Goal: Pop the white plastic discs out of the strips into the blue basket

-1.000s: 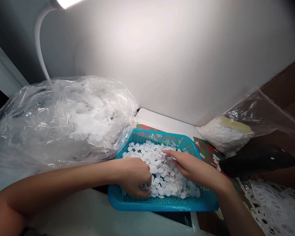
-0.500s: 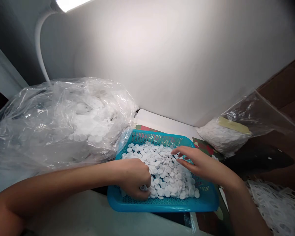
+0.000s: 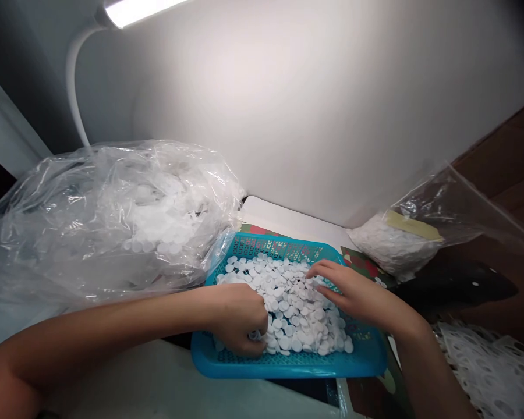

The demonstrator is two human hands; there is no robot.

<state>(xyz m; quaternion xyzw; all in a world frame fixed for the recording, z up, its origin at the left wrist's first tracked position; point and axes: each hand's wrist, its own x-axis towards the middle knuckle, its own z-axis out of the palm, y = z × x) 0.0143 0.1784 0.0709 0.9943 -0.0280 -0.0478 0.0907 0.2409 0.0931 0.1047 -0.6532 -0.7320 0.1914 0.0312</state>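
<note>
A blue plastic basket [image 3: 288, 370] holds a loose heap of small white discs [image 3: 288, 302]. My left hand [image 3: 240, 317] is curled into a fist over the basket's near left part, with pale discs showing between thumb and fingers. How many it grips is hidden. On the right side of the heap my right hand [image 3: 338, 285] reaches in with its fingers apart, the fingertips touching or just above the discs.
To the left lies a large clear plastic bag [image 3: 113, 215] with white discs inside. A tied-off bag of white pieces [image 3: 393, 244] with a yellow label is at the back right. White perforated sheets [image 3: 493, 372] pile up at lower right. A lamp [image 3: 144, 9] shines above.
My right hand has shifted very slightly over the heap, its fingers still apart. My left fist stays in place. The view has tilted a little.
</note>
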